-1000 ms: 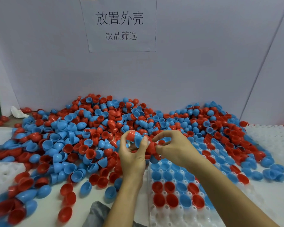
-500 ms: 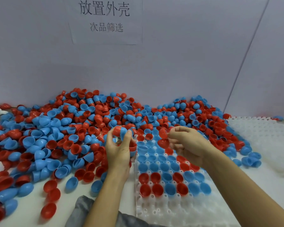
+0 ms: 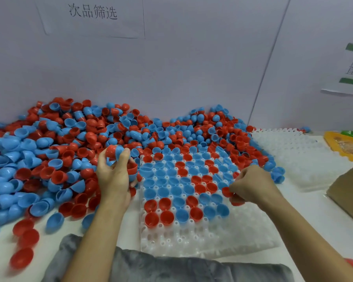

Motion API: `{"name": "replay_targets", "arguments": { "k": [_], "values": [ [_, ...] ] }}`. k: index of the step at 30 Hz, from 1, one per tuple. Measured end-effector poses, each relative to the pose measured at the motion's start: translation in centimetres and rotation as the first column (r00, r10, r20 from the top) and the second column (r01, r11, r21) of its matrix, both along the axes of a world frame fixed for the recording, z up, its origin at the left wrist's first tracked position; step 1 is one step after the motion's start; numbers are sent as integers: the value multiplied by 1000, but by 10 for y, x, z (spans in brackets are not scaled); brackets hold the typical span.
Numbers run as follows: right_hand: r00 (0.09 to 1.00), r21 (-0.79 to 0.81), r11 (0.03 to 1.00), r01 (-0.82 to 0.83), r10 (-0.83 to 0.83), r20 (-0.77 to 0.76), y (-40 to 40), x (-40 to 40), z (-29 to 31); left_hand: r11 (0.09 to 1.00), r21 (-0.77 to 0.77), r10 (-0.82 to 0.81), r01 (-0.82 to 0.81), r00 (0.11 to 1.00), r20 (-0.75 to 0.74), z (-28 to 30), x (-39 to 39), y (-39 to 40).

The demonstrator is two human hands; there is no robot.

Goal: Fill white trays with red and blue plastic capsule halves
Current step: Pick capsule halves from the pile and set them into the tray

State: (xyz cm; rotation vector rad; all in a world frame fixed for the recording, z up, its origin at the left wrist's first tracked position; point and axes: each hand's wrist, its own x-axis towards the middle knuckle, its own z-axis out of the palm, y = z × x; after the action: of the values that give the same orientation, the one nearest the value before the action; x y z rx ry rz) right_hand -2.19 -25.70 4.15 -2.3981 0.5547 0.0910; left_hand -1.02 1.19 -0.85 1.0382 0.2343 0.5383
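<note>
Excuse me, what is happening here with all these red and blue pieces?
A person is filling a white tray with capsule halves from a big pile. The left hand grips several halves beside the tray. The right hand pinches a red half at the tray's right side. The nearest rows are not yet filled.

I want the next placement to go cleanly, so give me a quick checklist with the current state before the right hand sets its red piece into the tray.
1. Right hand has a red plastic capsule half pinched in its grip: ok.
2. White plastic moulded tray has empty pockets in its near rows: ok.
3. Held half turned open side up: cannot tell.
4. Left hand holds spare red and blue halves: ok.
5. Far end of the tray free of the loose pile of red and blue halves: not ok, the pile spills over it.
</note>
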Motion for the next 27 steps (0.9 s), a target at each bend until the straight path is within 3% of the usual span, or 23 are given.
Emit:
{"name": "replay_targets", "arguments": {
  "k": [6, 13, 18, 24, 27],
  "values": [
    [1000, -167, 986, 16, -15, 9, 16, -6, -29, 1000, 2, 5, -5, 1000, 4, -1, 0, 0],
    [999, -22, 1000, -6, 4, -53, 1, 0, -23, 1000, -3, 3, -3, 1000, 4, -4, 2, 0],
    [986, -32, 993, -111, 106, -130, -5, 0, -10, 1000, 17, 1, -1, 1000, -3, -7, 3, 3],
    [942, -267, 916, -298, 237, -238, -9, -2, -7, 1000, 13, -6, 6, 1000, -1, -8, 2, 2],
    [930, -305, 890, -339, 269, -249, -8, -1, -7, 1000, -12, -26, 26, 1000, -3, -6, 2, 2]
  ]
}}
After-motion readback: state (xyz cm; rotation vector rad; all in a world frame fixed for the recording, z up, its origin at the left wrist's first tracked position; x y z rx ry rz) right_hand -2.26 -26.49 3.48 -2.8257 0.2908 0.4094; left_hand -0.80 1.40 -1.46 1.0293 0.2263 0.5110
